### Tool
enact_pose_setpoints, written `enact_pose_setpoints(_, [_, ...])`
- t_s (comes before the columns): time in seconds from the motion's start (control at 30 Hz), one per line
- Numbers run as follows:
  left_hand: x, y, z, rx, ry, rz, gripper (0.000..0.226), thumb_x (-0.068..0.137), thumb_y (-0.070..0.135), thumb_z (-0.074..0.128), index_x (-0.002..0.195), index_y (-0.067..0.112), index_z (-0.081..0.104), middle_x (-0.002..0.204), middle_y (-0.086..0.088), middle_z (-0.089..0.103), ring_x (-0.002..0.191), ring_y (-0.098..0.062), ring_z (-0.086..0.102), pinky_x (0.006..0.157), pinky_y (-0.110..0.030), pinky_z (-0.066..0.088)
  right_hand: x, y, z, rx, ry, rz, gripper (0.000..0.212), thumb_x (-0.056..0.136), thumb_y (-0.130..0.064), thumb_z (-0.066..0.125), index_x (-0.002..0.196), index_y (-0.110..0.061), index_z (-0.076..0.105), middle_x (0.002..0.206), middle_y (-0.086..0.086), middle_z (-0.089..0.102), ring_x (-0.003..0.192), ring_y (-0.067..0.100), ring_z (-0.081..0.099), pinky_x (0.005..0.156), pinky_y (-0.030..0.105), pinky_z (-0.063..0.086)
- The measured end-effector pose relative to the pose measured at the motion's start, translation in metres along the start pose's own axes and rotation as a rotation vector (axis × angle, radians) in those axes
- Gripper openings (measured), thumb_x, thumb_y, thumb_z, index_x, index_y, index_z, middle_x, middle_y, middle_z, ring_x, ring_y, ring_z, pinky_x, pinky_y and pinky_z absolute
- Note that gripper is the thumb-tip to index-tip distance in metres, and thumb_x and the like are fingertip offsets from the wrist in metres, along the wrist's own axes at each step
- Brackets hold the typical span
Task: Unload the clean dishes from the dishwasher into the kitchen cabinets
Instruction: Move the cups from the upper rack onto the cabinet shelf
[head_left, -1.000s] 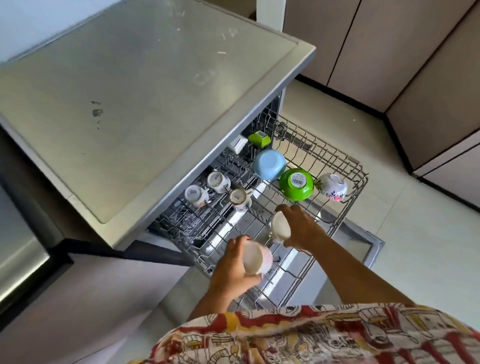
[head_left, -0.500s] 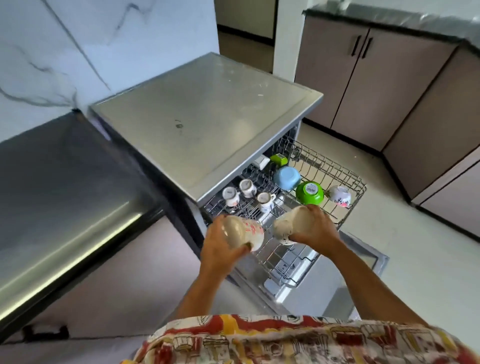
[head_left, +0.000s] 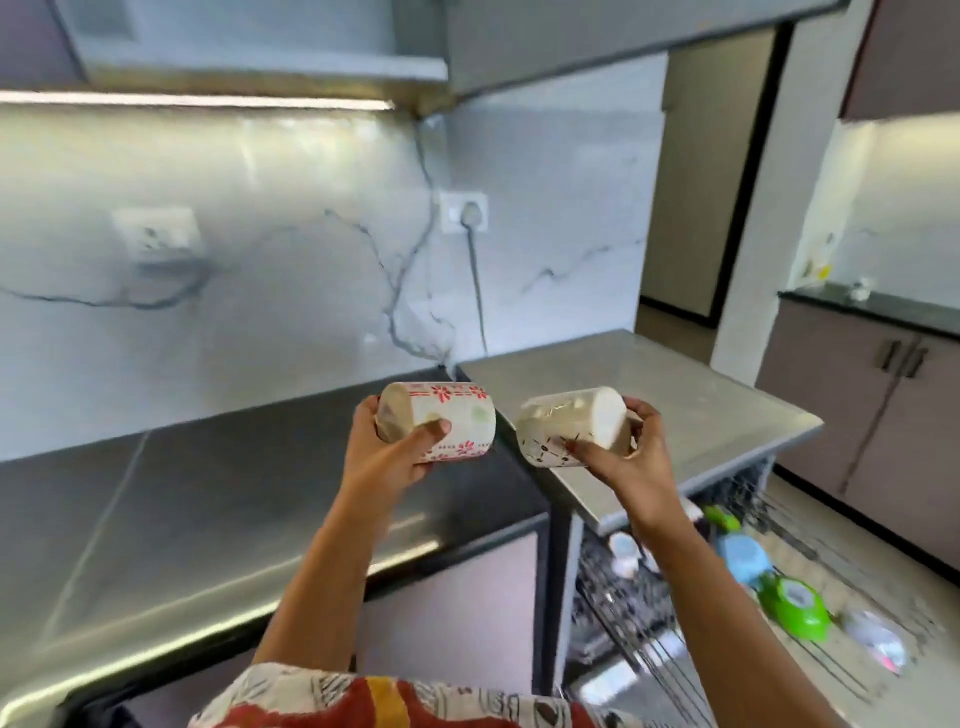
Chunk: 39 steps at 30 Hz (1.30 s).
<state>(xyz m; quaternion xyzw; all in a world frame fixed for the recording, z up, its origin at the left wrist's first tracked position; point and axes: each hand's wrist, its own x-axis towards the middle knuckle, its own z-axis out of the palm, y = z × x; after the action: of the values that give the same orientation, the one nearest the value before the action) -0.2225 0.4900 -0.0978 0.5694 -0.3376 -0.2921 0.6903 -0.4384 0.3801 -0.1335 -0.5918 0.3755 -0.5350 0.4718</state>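
1. Centre: white cylindrical ceramic mug (head_left: 457, 415), red flower bands, pale green dot.
2. Right of it: cream ceramic mug (head_left: 566, 421), thin dark lines, red dots.
3. Lower right: light blue plastic bowl (head_left: 743, 558); bright green plastic bowl (head_left: 802, 621).
4. Behind: white marble wall (head_left: 285, 312), grey veins.

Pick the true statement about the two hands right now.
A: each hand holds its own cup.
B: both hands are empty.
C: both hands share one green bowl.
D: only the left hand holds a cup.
A: the left hand grips a cup with red flowers and the right hand grips a white cup with dark marks, both cups tipped on their sides.
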Motion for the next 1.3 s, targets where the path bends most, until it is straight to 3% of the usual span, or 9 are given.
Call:
enact_pose_setpoints(0.13, [0.016, 0.074, -0.036, 0.045, 0.067, 0.124, 0.054, 0.078, 0.011, 0.073, 0.121, 0.021, 0.043, 0.111, 0.002, 0.061, 0.093, -0.013, 0.062, 0.065, -0.030, 0.055, 0.026, -0.060, 0.046, 0.094, -0.068, -0.137, 0.076, 0.059, -0.017, 0.088, 0.119, -0.027, 0.043, 0.109, -0.005, 0.054, 0.100, 0.013, 0.056, 0.088, 0.036, 0.052])
enact_pose_setpoints(0.3, [0.052, 0.153, -0.055, 0.113, 0.088, 0.283, 0.060, 0.071, 0.013, 0.079, 0.122, 0.022, 0.047, 0.118, -0.003, 0.060, 0.101, -0.024, 0.062, 0.075, -0.038, 0.056, 0.064, -0.129, 0.094, 0.152, -0.111, -0.281, 0.073, 0.050, -0.036, 0.080, 0.112, -0.042, 0.043, 0.108, -0.011, 0.052, 0.102, 0.012, 0.055, 0.082, 0.029, 0.050])
enact_pose_setpoints(0.47, [0.103, 0.223, -0.055, 0.107, 0.211, 0.471, 0.055, 0.071, 0.012, 0.080, 0.114, 0.027, 0.049, 0.108, 0.001, 0.058, 0.102, -0.027, 0.058, 0.067, -0.035, 0.055, 0.114, -0.177, 0.128, 0.177, -0.116, -0.440, 0.074, 0.062, -0.023, 0.086, 0.118, -0.038, 0.039, 0.107, -0.019, 0.049, 0.101, 0.005, 0.052, 0.076, 0.022, 0.047])
enact_pose_setpoints(0.57, [0.137, 0.268, -0.057, 0.177, 0.308, 0.610, 0.059, 0.066, 0.016, 0.083, 0.111, 0.030, 0.049, 0.108, 0.001, 0.058, 0.099, -0.023, 0.058, 0.072, -0.038, 0.057, 0.151, -0.211, 0.150, 0.148, -0.141, -0.617, 0.074, 0.064, -0.021, 0.086, 0.117, -0.038, 0.038, 0.105, -0.027, 0.048, 0.098, -0.003, 0.051, 0.072, 0.016, 0.043])
enact_pose_setpoints(0.7, [0.175, 0.317, -0.064, 0.366, 0.453, 0.733, 0.072, 0.051, 0.033, 0.085, 0.113, 0.034, 0.049, 0.117, -0.001, 0.054, 0.104, -0.025, 0.057, 0.081, -0.045, 0.056, 0.196, -0.252, 0.180, 0.143, -0.153, -0.764, 0.074, 0.065, -0.020, 0.085, 0.122, -0.033, 0.039, 0.116, -0.011, 0.052, 0.102, 0.010, 0.051, 0.082, 0.022, 0.043])
enact_pose_setpoints(0.83, [0.211, 0.354, -0.076, 0.483, 0.535, 0.725, 0.068, 0.062, 0.029, 0.084, 0.120, 0.026, 0.048, 0.113, 0.000, 0.055, 0.101, -0.023, 0.057, 0.075, -0.038, 0.057, 0.241, -0.298, 0.221, 0.192, -0.177, -0.834, 0.070, 0.070, -0.025, 0.081, 0.127, -0.030, 0.041, 0.117, -0.011, 0.049, 0.107, 0.010, 0.048, 0.092, 0.027, 0.042])
enact_pose_setpoints(1.0, [0.254, 0.381, -0.093, 0.794, 0.627, 0.636, 0.076, 0.063, 0.037, 0.082, 0.123, 0.027, 0.036, 0.110, -0.003, 0.048, 0.097, -0.026, 0.053, 0.078, -0.042, 0.057, 0.302, -0.332, 0.279, 0.077, -0.231, -0.829, 0.082, 0.069, -0.036, 0.080, 0.139, -0.019, 0.041, 0.133, 0.002, 0.048, 0.119, 0.020, 0.048, 0.103, 0.040, 0.043])
enact_pose_setpoints(1.2, [0.295, 0.400, -0.109, 0.905, 0.596, 0.552, 0.070, 0.067, 0.040, 0.079, 0.121, 0.023, 0.038, 0.110, -0.006, 0.052, 0.093, -0.026, 0.057, 0.072, -0.037, 0.058, 0.341, -0.342, 0.339, -0.068, -0.301, -0.740, 0.074, 0.071, -0.033, 0.079, 0.133, -0.011, 0.046, 0.129, 0.009, 0.051, 0.119, 0.027, 0.049, 0.093, 0.036, 0.047])
enact_pose_setpoints(1.3, [0.319, 0.409, -0.116, 0.989, 0.561, 0.507, 0.068, 0.067, 0.041, 0.078, 0.120, 0.023, 0.040, 0.107, -0.006, 0.056, 0.090, -0.025, 0.060, 0.075, -0.037, 0.057, 0.356, -0.348, 0.361, -0.066, -0.363, -0.627, 0.084, 0.070, -0.027, 0.081, 0.138, -0.015, 0.034, 0.125, 0.009, 0.049, 0.112, 0.027, 0.051, 0.092, 0.041, 0.050])
